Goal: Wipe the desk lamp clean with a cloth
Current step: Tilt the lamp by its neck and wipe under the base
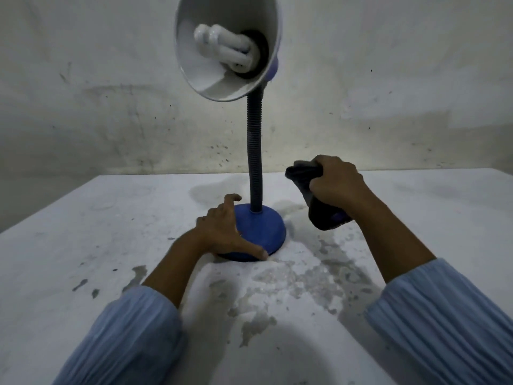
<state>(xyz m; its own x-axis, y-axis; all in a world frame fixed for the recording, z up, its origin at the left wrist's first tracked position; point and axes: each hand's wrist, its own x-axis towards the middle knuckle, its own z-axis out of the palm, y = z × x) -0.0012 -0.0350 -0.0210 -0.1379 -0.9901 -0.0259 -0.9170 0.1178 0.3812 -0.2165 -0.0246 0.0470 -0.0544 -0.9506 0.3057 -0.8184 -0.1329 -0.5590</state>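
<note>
A desk lamp stands on the white table (pixel 83 245). Its round blue base (pixel 263 232) carries a dark ribbed flexible neck (pixel 254 151). At the top, the shade (pixel 211 81) is white inside, tilts toward me and holds a white coiled bulb (pixel 222 48). My left hand (pixel 224 232) grips the left rim of the base, thumb along its front edge. To the right of the neck, my right hand (pixel 336 182) is closed on a bunched dark grey cloth (pixel 308 179), held just above the table. The cloth's lower end hangs near the base's right side without touching the lamp.
The tabletop is worn, with grey patches of chipped paint in front of the base (pixel 305 273). A stained, speckled white wall (pixel 111 107) rises right behind the table's back edge. The table's left edge slants off at the far left.
</note>
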